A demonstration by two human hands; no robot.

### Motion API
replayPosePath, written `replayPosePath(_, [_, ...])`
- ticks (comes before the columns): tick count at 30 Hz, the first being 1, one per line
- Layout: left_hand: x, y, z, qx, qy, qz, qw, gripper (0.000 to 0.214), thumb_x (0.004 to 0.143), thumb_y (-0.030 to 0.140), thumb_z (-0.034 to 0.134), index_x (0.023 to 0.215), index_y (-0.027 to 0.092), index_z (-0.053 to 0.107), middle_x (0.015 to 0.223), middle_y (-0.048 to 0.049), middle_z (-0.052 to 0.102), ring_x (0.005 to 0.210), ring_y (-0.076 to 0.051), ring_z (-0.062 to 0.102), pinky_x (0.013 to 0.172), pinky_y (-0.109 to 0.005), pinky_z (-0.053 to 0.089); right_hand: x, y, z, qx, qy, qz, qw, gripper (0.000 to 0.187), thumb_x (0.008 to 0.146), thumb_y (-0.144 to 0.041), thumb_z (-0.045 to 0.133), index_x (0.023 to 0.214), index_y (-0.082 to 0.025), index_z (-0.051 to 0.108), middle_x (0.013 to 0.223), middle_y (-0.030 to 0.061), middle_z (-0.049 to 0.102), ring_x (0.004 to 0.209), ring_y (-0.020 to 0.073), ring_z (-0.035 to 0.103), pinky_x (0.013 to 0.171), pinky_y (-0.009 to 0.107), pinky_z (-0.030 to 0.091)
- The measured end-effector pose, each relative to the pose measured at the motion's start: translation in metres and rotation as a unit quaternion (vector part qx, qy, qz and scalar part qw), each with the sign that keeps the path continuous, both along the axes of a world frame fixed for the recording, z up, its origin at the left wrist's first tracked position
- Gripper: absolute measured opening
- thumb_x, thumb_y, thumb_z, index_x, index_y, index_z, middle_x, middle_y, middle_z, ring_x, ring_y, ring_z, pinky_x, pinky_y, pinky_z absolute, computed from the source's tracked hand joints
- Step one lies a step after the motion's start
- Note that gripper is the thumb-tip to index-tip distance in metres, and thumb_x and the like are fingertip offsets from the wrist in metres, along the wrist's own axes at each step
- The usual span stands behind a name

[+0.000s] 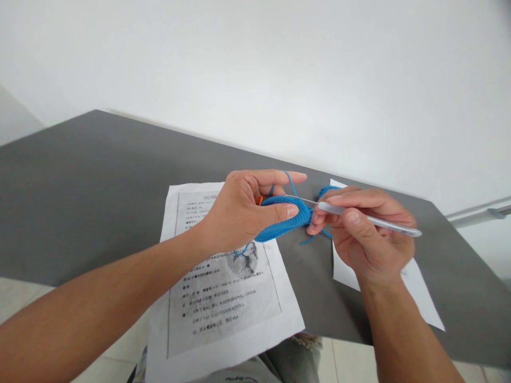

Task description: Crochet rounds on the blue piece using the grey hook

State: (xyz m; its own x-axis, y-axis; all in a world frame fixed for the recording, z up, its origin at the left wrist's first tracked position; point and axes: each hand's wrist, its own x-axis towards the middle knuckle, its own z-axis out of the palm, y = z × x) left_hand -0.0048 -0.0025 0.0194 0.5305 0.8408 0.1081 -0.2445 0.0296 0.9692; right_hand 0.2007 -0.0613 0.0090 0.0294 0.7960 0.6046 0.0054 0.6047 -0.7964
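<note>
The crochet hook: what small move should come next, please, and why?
Probably, the right hand should turn the hook slightly to catch the blue yarn: it runs from the left hand down to the hook's thin shaft, beside the edge of the blue crocheted piece.

I saw bright blue in the stitch-patterned crochet piece (279, 231) and its yarn (293, 185), mid-frame, an orange bit (259, 200) showing beside them. The hook handle (405, 230) was pale grey, the lower-centre sheet (235, 348) white with black print, the table (99, 186) dark grey, the wall (255, 80) white.
</note>
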Motion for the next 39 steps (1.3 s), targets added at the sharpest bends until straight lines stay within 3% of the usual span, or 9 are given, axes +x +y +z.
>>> replayPosePath(9, [0.001,0.001,-0.003,0.002,0.004,0.004,1.000,0.050,0.077,0.020,0.089,0.127,0.014,0.082,0.074,0.0014,0.065,0.059,-0.008,0.055,0.050,-0.018,0.043,0.008,-0.005,0.003,0.015,-0.043,-0.009,0.999,0.013,0.096,-0.025,0.079,0.107,-0.023,0.086,0.091,0.0074,0.079,0.070,0.0224,0.078,0.052,0.038,0.069])
replayPosePath(21, [0.003,0.000,0.000,0.044,0.025,0.054,0.997,0.048,0.075,0.016,0.085,0.123,0.014,0.084,0.073,0.0019,0.062,0.056,-0.008,0.050,0.047,-0.021,0.039,0.010,-0.004,0.006,0.111,-0.123,-0.051,0.985,0.023,0.094,-0.010,0.075,0.113,-0.021,0.085,0.090,0.0079,0.081,0.074,0.0231,0.077,0.053,0.039,0.066])
replayPosePath(27, [0.005,-0.001,-0.001,0.103,0.040,0.083,0.990,0.048,0.077,0.016,0.083,0.125,0.010,0.083,0.069,0.0037,0.056,0.059,-0.008,0.045,0.050,-0.022,0.036,0.007,-0.007,0.010,0.168,-0.219,-0.108,0.955,0.038,0.089,-0.001,0.075,0.120,-0.023,0.083,0.091,0.0058,0.082,0.075,0.0230,0.078,0.061,0.042,0.064])
replayPosePath(33, [0.007,-0.001,-0.001,0.160,0.078,0.118,0.977,0.044,0.080,0.016,0.078,0.124,0.011,0.083,0.069,0.0039,0.056,0.060,-0.009,0.043,0.052,-0.023,0.036,0.003,-0.007,0.013,0.211,-0.278,-0.136,0.927,0.040,0.088,-0.001,0.076,0.120,-0.025,0.082,0.085,0.0039,0.082,0.075,0.0238,0.078,0.061,0.042,0.064])
replayPosePath(39, [0.007,-0.003,-0.006,0.291,0.136,0.177,0.930,0.040,0.085,0.010,0.072,0.122,0.016,0.084,0.067,0.0045,0.062,0.056,-0.008,0.042,0.055,-0.021,0.043,0.003,-0.010,0.011,0.201,-0.286,-0.154,0.924,0.043,0.085,-0.001,0.079,0.120,-0.026,0.081,0.088,0.0034,0.083,0.075,0.0232,0.079,0.058,0.039,0.065])
